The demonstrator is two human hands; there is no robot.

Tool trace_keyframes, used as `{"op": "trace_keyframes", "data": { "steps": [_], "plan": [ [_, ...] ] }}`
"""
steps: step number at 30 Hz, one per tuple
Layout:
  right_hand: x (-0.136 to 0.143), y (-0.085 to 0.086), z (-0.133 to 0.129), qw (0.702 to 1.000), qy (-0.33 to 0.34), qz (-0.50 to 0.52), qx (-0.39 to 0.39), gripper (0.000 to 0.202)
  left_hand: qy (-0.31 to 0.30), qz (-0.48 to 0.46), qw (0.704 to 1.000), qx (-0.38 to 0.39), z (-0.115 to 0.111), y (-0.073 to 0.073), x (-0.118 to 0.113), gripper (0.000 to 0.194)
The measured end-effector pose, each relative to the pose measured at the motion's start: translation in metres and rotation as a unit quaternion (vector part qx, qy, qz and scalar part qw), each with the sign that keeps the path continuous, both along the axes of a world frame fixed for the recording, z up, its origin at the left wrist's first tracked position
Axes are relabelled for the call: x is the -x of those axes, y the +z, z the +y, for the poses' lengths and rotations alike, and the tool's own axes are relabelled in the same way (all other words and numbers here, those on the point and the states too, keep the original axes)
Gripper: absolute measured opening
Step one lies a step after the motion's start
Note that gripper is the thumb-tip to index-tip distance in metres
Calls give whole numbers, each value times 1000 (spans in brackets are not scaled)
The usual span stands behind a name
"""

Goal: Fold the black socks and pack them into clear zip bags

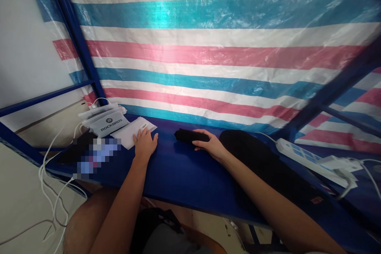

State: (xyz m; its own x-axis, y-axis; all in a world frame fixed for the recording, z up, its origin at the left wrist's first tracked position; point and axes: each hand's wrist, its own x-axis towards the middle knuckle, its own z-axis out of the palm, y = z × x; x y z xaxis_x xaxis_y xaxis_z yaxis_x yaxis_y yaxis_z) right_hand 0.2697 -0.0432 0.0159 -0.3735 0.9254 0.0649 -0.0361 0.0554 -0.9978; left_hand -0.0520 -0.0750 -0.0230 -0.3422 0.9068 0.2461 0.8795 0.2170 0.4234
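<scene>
My left hand point(145, 143) lies with fingers spread on a flat white packet point(126, 135) that carries a small printed label. My right hand point(212, 145) is wrapped round one end of a short black rolled bundle point(187, 135), its thumb and fingers on either side. The bundle rests on or just above the blue desk top point(184, 174); its exact kind I cannot make out. Just right of that hand stretches a long black cloth item point(262, 162) with a small reddish mark, partly hidden by my right forearm.
A grey ROCKBROS pouch point(108, 124) stands at the back left, near white cables point(55, 190) and a blurred-out object point(97, 156). A white power strip point(312, 160) with plugs lies on the right. Blue metal posts point(73, 35) and a striped plastic sheet point(202, 55) bound the desk.
</scene>
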Motion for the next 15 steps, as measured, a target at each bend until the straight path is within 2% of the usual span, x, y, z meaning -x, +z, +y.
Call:
{"op": "trace_keyframes", "data": {
  "steps": [6,15],
  "plan": [
    [-1,-4,5,1000,0,-4,11,65,-1,-15,1000,-19,0,1,0,51],
    [-1,-5,6,1000,1,-7,11,66,11,2,1000,3,1,2,-1,55]
  ]
}}
